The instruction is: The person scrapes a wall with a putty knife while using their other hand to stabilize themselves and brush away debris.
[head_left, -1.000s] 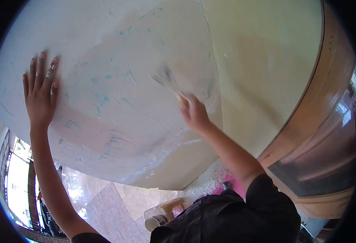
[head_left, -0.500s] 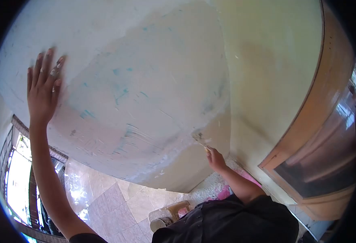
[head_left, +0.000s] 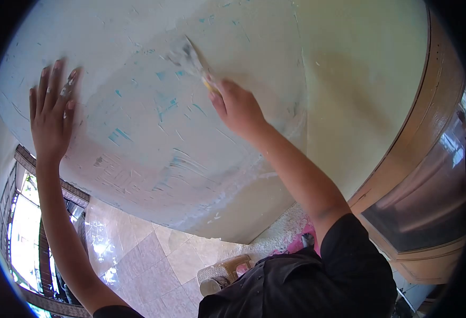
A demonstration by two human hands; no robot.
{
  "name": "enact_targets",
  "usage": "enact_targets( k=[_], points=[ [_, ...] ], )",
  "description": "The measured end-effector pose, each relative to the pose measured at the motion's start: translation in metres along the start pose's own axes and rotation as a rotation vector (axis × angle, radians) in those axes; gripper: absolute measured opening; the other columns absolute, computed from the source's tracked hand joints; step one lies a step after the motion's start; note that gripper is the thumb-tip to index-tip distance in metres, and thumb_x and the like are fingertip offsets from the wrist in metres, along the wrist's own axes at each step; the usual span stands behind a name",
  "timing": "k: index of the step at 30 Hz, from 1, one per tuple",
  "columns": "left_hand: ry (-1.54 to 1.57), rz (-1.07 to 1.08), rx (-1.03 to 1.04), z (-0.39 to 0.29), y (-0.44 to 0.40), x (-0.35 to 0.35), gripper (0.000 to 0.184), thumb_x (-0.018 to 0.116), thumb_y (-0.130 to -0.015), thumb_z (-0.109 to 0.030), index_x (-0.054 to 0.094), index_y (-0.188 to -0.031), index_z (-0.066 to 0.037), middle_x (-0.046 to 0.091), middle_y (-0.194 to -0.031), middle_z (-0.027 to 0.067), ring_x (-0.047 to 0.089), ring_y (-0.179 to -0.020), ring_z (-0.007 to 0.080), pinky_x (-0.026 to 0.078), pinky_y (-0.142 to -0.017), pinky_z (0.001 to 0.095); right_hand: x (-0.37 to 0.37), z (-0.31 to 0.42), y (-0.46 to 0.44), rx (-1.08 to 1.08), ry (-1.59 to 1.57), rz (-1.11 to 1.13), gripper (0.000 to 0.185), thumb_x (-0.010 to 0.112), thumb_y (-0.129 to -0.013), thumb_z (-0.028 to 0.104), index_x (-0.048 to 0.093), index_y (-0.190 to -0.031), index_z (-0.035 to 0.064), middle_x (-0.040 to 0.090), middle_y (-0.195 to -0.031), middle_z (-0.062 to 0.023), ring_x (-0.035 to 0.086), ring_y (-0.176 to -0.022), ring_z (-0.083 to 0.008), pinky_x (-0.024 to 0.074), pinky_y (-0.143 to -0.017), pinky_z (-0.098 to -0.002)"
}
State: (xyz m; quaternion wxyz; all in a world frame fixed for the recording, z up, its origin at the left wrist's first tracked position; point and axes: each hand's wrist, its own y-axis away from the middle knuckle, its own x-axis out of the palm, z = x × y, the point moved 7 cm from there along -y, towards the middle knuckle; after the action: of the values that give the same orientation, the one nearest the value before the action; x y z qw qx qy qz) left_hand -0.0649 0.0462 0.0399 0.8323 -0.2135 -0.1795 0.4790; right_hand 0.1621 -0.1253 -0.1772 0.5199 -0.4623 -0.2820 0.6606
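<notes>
Teal-flecked grey wall (head_left: 137, 108) is being pressed by an empty, splayed left hand (head_left: 51, 124), seemingly for balance; a yellow-handled metal scraper (head_left: 192, 61) is being gripped in the curled right hand (head_left: 238, 108).

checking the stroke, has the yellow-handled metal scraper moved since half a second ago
Yes, up and left: the yellow-handled metal scraper was below and right of the central teal wall scratches; now it is above them.
</notes>
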Motion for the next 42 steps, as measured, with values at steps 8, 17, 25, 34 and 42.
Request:
enact_targets(
  k=[8, 17, 25, 34, 42],
  points=[
    [-0.078, 0.063, -0.059, 0.003, 0.008, 0.007, 0.056, 0.011, -0.099, -0.052, 0.041, -0.143, -0.036, 0.029, -0.155, -0.004, 0.022, -0.145, 0.02, 0.012, -0.119, 0.0486, 0.093, -0.139, 0.353, 0.509, 0.024, 0.377, 0.038, 0.052, -0.095, 0.019, 0.048, -0.131, 0.0052, 0.057, -0.116, -0.0225, 0.061, -0.097, -0.0395, 0.0511, -0.082, -0.0456],
    [-0.027, -0.007, -0.09, 0.0, 0.009, 0.003, 0.052, 0.014, -0.1, -0.05, 0.039, -0.144, -0.038, 0.028, -0.155, -0.0058, 0.021, -0.145, 0.0192, 0.013, -0.119, 0.048, 0.012, -0.049, 0.121, 0.13, -0.108, -0.027, 0.038, 0.055, -0.092, 0.015, 0.051, -0.127, -0.0007, 0.059, -0.103, -0.0269, 0.061, -0.091, -0.0424, 0.0499, -0.078, -0.044],
    [0.004, -0.018, -0.076, 0.0, 0.021, 0.003, 0.051, 0.014, -0.099, -0.05, 0.038, -0.143, -0.04, 0.028, -0.155, -0.0072, 0.022, -0.145, 0.0179, 0.013, -0.12, 0.0476, 0.036, 0.026, 0.048, 0.061, 0.026, 0.037, 0.037, 0.058, -0.093, 0.019, 0.051, -0.126, 0.0055, 0.061, -0.098, -0.0194, 0.062, -0.083, -0.037, 0.0513, -0.069, -0.0448],
    [-0.007, -0.028, -0.117, 0.0, 0.02, 0.002, 0.048, 0.017, -0.1, -0.048, 0.04, -0.142, -0.04, 0.029, -0.154, -0.009, 0.024, -0.144, 0.0172, 0.016, -0.12, 0.0468, 0.083, -0.089, 0.398, 0.565, -0.042, 0.389, 0.036, 0.053, -0.094, 0.016, 0.049, -0.127, 0.002, 0.058, -0.114, -0.0243, 0.06, -0.102, -0.0405, 0.0496, -0.085, -0.0468],
    [-0.015, 0.027, -0.114, 0.001, 0.023, 0.0, 0.046, 0.022, -0.101, -0.046, 0.041, -0.142, -0.04, 0.029, -0.154, -0.0092, 0.024, -0.144, 0.0172, 0.016, -0.119, 0.0475, 0.029, 0.036, 0.07, -0.053, -0.229, -0.138, 0.037, 0.057, -0.091, 0.015, 0.051, -0.127, 0.0074, 0.061, -0.098, -0.0168, 0.061, -0.085, -0.0355, 0.0509, -0.072, -0.0434]
  ],
)
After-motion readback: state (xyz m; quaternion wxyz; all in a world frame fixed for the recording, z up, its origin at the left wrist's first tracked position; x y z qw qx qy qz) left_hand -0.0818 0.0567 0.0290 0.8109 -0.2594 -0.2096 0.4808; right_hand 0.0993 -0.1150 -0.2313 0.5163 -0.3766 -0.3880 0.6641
